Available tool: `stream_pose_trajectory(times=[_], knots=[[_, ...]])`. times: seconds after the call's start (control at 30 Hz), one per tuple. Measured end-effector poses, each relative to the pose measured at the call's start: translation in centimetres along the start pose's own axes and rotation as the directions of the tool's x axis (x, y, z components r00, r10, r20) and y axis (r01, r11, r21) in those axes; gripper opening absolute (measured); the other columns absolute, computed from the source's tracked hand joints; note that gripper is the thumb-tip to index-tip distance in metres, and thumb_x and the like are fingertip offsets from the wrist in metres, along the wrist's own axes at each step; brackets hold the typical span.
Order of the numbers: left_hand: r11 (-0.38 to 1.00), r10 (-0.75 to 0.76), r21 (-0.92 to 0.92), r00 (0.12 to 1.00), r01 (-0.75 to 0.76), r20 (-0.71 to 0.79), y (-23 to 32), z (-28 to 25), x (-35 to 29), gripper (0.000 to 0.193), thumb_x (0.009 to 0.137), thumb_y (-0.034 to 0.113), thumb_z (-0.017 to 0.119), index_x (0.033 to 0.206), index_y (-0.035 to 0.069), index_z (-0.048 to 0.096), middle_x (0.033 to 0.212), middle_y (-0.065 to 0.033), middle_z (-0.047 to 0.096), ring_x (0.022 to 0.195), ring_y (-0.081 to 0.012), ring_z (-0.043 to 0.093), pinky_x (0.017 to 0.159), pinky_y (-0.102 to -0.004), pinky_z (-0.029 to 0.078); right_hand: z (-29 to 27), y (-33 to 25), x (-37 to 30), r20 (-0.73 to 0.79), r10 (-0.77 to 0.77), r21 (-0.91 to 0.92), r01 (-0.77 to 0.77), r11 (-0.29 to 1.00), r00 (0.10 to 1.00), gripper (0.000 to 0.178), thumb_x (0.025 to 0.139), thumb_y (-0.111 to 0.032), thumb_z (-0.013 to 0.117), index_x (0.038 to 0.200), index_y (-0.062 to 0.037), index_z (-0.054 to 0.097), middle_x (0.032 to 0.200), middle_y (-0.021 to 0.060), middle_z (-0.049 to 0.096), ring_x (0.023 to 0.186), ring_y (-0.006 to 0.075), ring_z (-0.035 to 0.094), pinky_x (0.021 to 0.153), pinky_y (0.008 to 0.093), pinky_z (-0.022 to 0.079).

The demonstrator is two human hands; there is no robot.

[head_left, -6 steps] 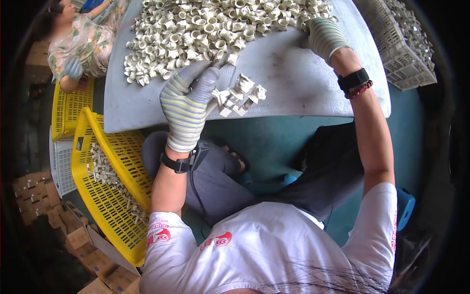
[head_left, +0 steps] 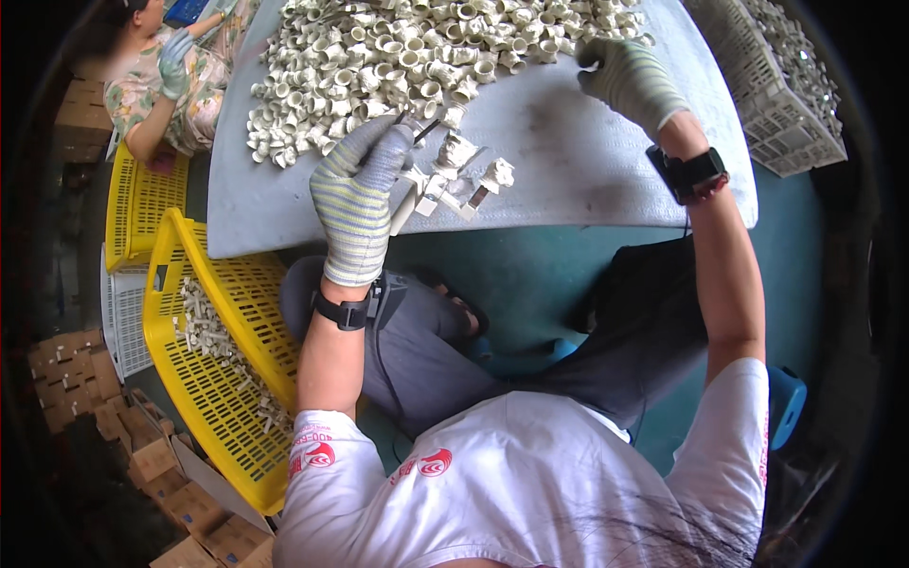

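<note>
My left hand [head_left: 352,204], in a striped glove, is closed around the stem of a branched cluster of cream cast parts [head_left: 454,156]. Small cup-shaped pieces and square-ended stubs stick out from that cluster, beyond the thumb. Two thin dark tips [head_left: 428,130] show by my fingertips; what they belong to is hidden. My right hand [head_left: 636,87], gloved alike, hovers over the grey table top by the right end of the pile. Its fingers are bent, with a gap between them and the thumb, and nothing shows in it. A large heap of cream ring-shaped fittings [head_left: 379,71] covers the far part of the table.
Left of my legs a yellow crate [head_left: 166,327] holds cream stick-like pieces. Behind it stands another yellow crate [head_left: 133,213]. A white crate [head_left: 772,118] full of metal parts is at the far right. A co-worker [head_left: 170,104] sits at the far left; cardboard boxes [head_left: 189,502] lie at lower left.
My right hand has drawn slightly left and off the pile's edge, its fingers now showing. The cluster in my left hand has tilted a little. The co-worker's gloved hand has risen.
</note>
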State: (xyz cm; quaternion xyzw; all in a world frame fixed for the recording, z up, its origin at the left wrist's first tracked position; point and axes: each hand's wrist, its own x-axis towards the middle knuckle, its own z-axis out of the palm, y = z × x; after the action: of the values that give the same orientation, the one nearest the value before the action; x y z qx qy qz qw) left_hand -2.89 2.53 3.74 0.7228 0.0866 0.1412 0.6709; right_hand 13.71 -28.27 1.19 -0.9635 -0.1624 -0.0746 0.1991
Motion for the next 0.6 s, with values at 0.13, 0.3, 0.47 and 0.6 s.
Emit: stream_pose_trajectory(times=[0.13,0.3,0.47,0.6], knots=[[0.999,0.040,-0.001,0.999,-0.040,0.015,-0.5,0.5,-0.4,0.023,0.093,0.018,0.080,0.109,0.002,0.078,0.088,-0.0011,0.074,0.077,-0.0082,0.065,0.069,-0.0257,0.052,1.2,-1.6,-2.4,-0.038,-0.185,0.064,0.187,0.980,0.982,0.023,0.092,-0.015,0.071,0.111,-0.0040,0.076,0.090,0.0197,0.075,0.078,0.0327,0.073,0.078,0.0407,0.058],[0.749,0.526,0.325,0.817,-0.577,0.237,-0.5,0.7,-0.2,0.017,0.091,0.012,0.080,0.105,0.002,0.078,0.094,-0.0085,0.076,0.085,-0.0209,0.069,0.083,-0.0344,0.053,-0.7,-4.4,-3.5,0.070,-0.140,0.532,0.082,0.843,0.988,0.021,0.094,-0.019,0.077,0.111,-0.0061,0.076,0.081,0.0070,0.073,0.077,0.0091,0.068,0.075,0.0297,0.057],[0.651,0.576,0.390,0.759,-0.651,0.303,-0.6,0.9,-0.4,0.020,0.090,0.011,0.080,0.107,0.003,0.077,0.095,-0.0085,0.075,0.086,-0.0238,0.068,0.082,-0.0363,0.052,-2.9,-9.3,-5.1,0.221,-0.320,0.873,-0.041,0.486,0.921,0.036,0.094,-0.018,0.080,0.127,-0.0062,0.072,0.104,-0.0042,0.072,0.098,0.0068,0.063,0.089,0.0271,0.053],[0.646,0.561,0.386,0.753,-0.658,0.345,0.0,1.1,-0.4,0.021,0.091,0.011,0.079,0.110,0.003,0.076,0.097,-0.0087,0.074,0.087,-0.0239,0.067,0.083,-0.0365,0.051,-2.4,-9.9,-5.8,0.190,-0.346,0.946,-0.077,0.314,0.919,0.035,0.094,-0.012,0.078,0.128,-0.0081,0.072,0.112,-0.0046,0.070,0.104,0.0062,0.060,0.095,0.0263,0.048]])
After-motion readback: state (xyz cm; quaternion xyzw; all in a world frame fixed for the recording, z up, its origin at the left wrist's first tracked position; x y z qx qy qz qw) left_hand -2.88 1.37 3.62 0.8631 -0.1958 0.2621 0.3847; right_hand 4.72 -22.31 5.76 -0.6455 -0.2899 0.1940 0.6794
